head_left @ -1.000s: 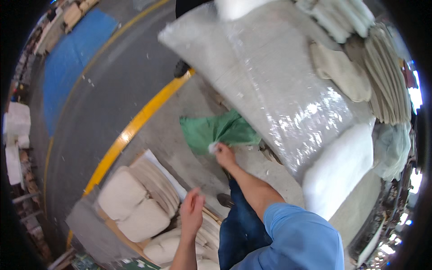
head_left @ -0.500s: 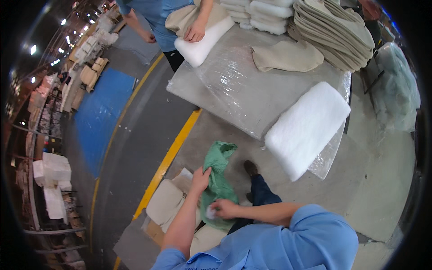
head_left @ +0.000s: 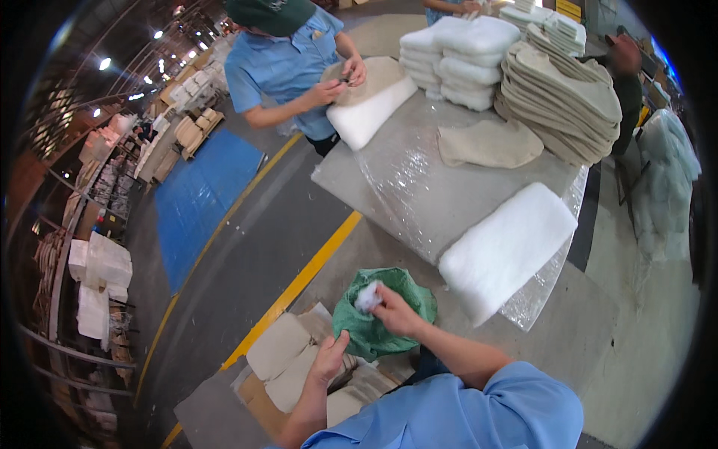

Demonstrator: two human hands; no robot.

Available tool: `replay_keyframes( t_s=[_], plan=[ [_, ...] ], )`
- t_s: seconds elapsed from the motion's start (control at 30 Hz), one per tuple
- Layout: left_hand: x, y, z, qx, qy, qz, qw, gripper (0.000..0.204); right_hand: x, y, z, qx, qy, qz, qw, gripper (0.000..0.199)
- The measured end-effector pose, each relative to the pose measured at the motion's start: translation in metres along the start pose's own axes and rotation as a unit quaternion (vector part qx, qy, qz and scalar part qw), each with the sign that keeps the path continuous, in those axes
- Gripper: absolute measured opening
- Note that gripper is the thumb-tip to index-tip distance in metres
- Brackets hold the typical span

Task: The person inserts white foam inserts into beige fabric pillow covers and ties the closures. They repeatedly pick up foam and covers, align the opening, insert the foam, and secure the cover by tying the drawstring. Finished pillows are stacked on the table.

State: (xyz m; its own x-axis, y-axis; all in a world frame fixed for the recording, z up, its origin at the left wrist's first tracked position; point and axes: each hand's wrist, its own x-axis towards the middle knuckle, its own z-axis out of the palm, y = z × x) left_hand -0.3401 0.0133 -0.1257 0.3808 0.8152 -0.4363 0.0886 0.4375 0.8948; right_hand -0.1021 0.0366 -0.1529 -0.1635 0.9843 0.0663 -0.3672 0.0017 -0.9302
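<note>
A green woven bag (head_left: 407,295) hangs in front of me with its mouth spread wide. My left hand (head_left: 329,355) grips the near left part of its rim. Over the bag's mouth, my right hand (head_left: 397,312) pinches a small tuft of white fluffy stuffing (head_left: 368,298). What lies deeper inside the bag is hidden. Just beyond, a thick white fibre pad (head_left: 508,254) rests on the plastic-covered table (head_left: 359,176) at its near right corner.
Beige filled pieces (head_left: 280,348) lie in a carton below my left arm. On the table are a flat beige cover (head_left: 490,144), a stack of beige covers (head_left: 561,97) and piled white pads (head_left: 467,56). Across it a co-worker (head_left: 292,63) handles a pad with a cover.
The bag has gone from hanging narrow to spread wide at the mouth. My right hand has risen with the white tuft to the opening. The co-worker's two hands have come together over the cover.
</note>
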Motion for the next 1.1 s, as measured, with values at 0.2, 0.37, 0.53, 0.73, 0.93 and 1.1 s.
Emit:
replay_keyframes(
  t_s=[0.2,0.37,0.53,0.73,0.93,1.1],
  plan=[
    [0.003,-0.003,0.031,-0.183,0.042,0.046,0.981,0.043,-0.053,-0.010,0.012,-0.148,0.039,0.005,0.988,0.025],
    [0.013,0.001,0.065,-0.234,0.039,0.083,0.968,0.045,-0.074,-0.023,0.011,-0.258,0.049,-0.045,0.964,0.026],
    [0.015,0.017,0.103,-0.262,0.046,0.112,0.957,0.045,-0.075,-0.041,0.018,-0.310,0.086,-0.118,0.940,0.028],
    [0.016,0.013,0.109,-0.121,0.133,0.078,0.981,0.036,-0.062,-0.045,0.023,-0.137,0.149,-0.065,0.977,0.023],
    [0.006,0.016,0.093,-0.088,0.121,0.039,0.988,0.030,-0.050,-0.023,0.018,0.046,0.084,-0.042,0.994,0.022],
    [0.018,0.012,0.040,-0.266,-0.059,-0.193,0.943,0.037,-0.060,-0.003,0.039,0.111,-0.082,-0.023,0.990,0.023]
  ],
)
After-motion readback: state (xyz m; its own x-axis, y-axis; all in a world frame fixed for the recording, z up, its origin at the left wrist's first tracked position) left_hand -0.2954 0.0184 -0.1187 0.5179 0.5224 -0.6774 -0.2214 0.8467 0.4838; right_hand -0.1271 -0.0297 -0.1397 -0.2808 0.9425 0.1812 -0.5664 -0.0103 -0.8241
